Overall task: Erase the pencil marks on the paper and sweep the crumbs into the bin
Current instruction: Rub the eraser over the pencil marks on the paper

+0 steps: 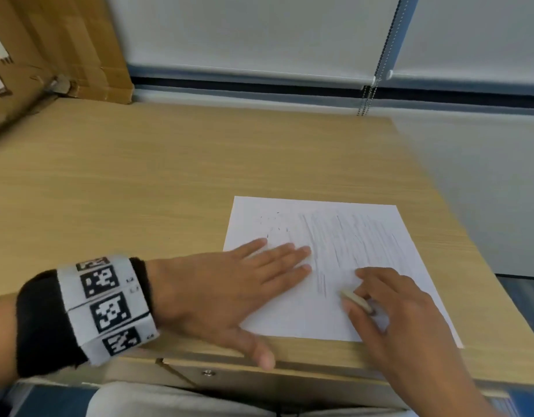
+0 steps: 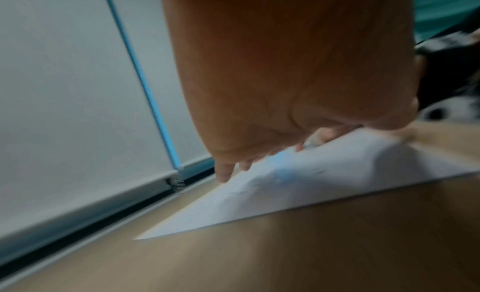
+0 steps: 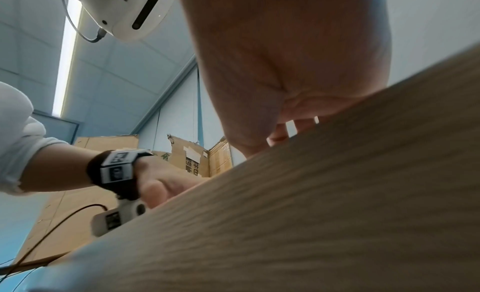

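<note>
A white sheet of paper [image 1: 377,245] lies on the wooden table [image 1: 139,176] near its front right corner. Grey pencil strokes [image 1: 350,236] cover its middle, and a few dark crumbs [image 1: 271,224] lie near its far left corner. My left hand [image 1: 247,284] presses flat on the sheet's left side, fingers straight, thumb at the table's front edge. My right hand [image 1: 380,299] pinches a small pale eraser [image 1: 354,297] against the lower part of the sheet. In the left wrist view the paper [image 2: 259,193] shows under my palm. No bin is in view.
Cardboard boxes [image 1: 49,55] stand at the table's back left. A roller blind with a bead chain [image 1: 377,70] hangs behind the table. The table's right edge [image 1: 440,188] runs close to the paper. Bare wood stretches left of the sheet.
</note>
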Available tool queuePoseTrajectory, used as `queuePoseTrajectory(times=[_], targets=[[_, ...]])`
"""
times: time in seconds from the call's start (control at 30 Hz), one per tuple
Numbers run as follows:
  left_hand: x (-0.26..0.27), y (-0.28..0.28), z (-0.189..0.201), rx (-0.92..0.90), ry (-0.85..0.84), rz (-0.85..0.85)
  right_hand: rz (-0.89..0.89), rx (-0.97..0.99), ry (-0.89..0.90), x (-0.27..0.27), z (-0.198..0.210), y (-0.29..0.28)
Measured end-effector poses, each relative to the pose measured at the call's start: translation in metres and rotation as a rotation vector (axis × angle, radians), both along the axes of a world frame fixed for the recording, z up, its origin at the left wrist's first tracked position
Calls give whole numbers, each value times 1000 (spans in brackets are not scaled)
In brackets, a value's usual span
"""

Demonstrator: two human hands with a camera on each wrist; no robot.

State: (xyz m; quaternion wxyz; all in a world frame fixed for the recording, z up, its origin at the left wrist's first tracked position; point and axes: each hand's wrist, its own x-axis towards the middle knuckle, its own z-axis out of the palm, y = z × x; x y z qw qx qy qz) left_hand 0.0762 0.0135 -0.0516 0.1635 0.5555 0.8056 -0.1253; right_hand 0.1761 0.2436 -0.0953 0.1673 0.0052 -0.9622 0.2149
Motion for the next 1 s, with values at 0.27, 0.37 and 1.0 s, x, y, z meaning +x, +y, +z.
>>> queuePoseTrajectory(times=[0.27, 0.37, 1.0], targets=[[8, -14, -3, -164, -72, 153, 10, -35, 37, 1, -6, 2], [-15, -16, 4, -187, -118, 405, 10, -7, 43, 1, -8, 3], [-27, 27, 1, -98, -46, 253, 33, 13, 55, -4, -14, 8]])
